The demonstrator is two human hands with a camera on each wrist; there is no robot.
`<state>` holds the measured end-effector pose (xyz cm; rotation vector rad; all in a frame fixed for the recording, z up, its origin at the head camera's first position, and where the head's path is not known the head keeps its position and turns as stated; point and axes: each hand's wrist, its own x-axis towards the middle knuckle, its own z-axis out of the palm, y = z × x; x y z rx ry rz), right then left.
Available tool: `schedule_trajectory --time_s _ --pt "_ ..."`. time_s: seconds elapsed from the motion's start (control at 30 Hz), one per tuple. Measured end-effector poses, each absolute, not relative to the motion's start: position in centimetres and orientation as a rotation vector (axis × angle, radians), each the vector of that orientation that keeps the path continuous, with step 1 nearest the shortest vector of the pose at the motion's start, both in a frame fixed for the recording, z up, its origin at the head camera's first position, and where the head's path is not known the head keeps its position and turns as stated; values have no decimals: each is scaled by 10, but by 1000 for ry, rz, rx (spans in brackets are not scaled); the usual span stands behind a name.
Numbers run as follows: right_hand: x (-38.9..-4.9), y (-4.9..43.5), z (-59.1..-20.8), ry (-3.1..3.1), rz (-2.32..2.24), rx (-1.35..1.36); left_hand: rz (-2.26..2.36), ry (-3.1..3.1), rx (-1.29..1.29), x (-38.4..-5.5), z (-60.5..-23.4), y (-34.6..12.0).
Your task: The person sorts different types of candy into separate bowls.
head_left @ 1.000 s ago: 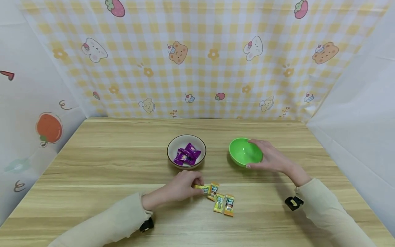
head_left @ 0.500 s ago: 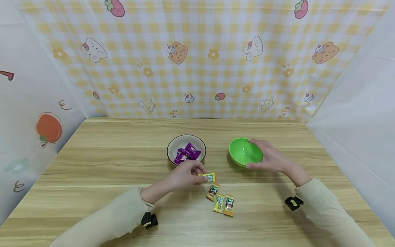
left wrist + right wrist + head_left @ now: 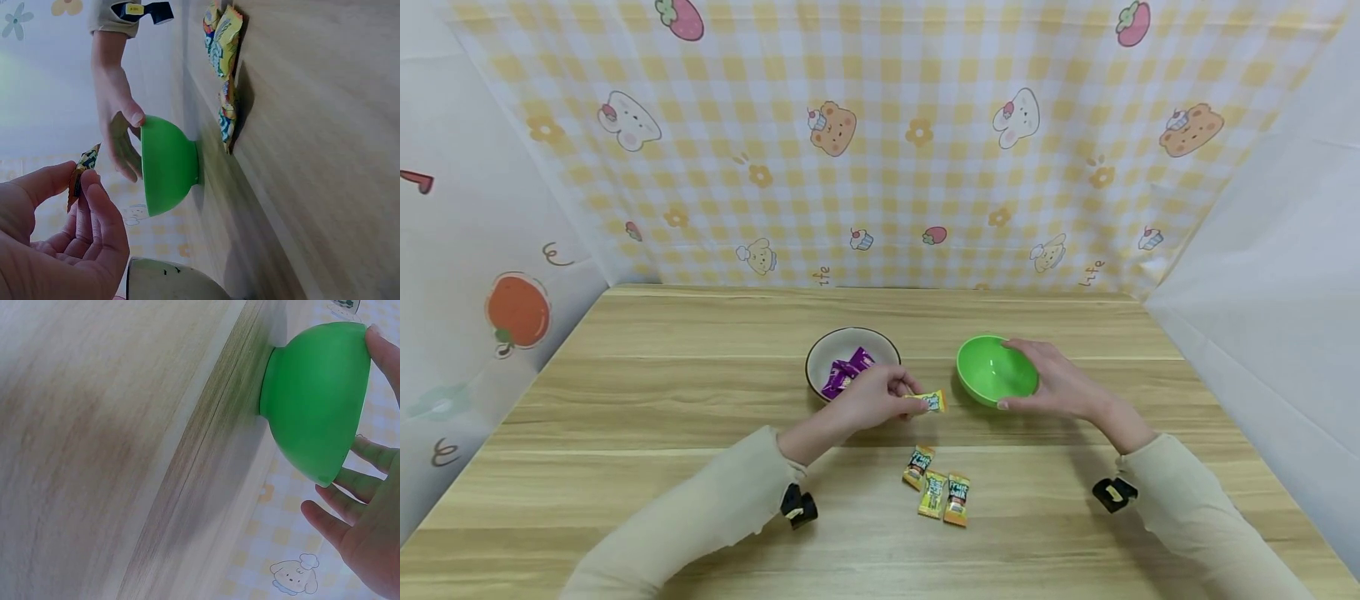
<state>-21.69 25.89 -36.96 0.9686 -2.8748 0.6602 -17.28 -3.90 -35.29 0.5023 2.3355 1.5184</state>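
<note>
My left hand [image 3: 872, 398] pinches a yellow-wrapped candy [image 3: 933, 402] between thumb and fingertips, raised between the two bowls. In the left wrist view that candy [image 3: 82, 172] is seen edge-on, left of the green bowl. My right hand [image 3: 1056, 379] holds the green bowl [image 3: 992, 375] by its rim, thumb at the near side and fingers at the far side. The right wrist view shows the green bowl [image 3: 319, 403] standing upright on its foot. No candy shows inside it. Several purple-wrapped candies [image 3: 841, 377] lie in the cream bowl [image 3: 823, 346], partly hidden behind my left hand.
Three more candies lie on the wooden table [image 3: 700, 375] in front of the bowls: an orange one [image 3: 917, 467], a yellow one [image 3: 932, 494] and another orange one [image 3: 957, 498]. A checked cloth [image 3: 880, 183] hangs behind the table.
My left hand has picked up the yellow candy from beside the others and carried it forward and right, toward the green bowl. The right hand and both bowls have stayed in place.
</note>
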Motion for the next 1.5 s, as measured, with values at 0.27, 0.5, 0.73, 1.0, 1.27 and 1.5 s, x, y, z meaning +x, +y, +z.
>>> schedule_trajectory --time_s 0.27,0.5,0.73,1.0,1.27,1.5 --pt "-217 259 -371 -2877 663 958 1551 2311 466 -189 -347 -22" --pt "-216 258 -370 -2877 668 955 1626 2296 390 -204 -345 -3" --pt "-216 258 -369 -2866 677 965 1654 2302 364 -211 -349 15" --pt "-216 259 -369 -2873 668 958 1613 2361 332 -217 -360 32" --pt "-216 258 -368 -2873 675 972 1638 2358 320 -217 -362 37" --pt "-216 259 -369 -2876 674 982 1591 2377 298 -211 -363 32"
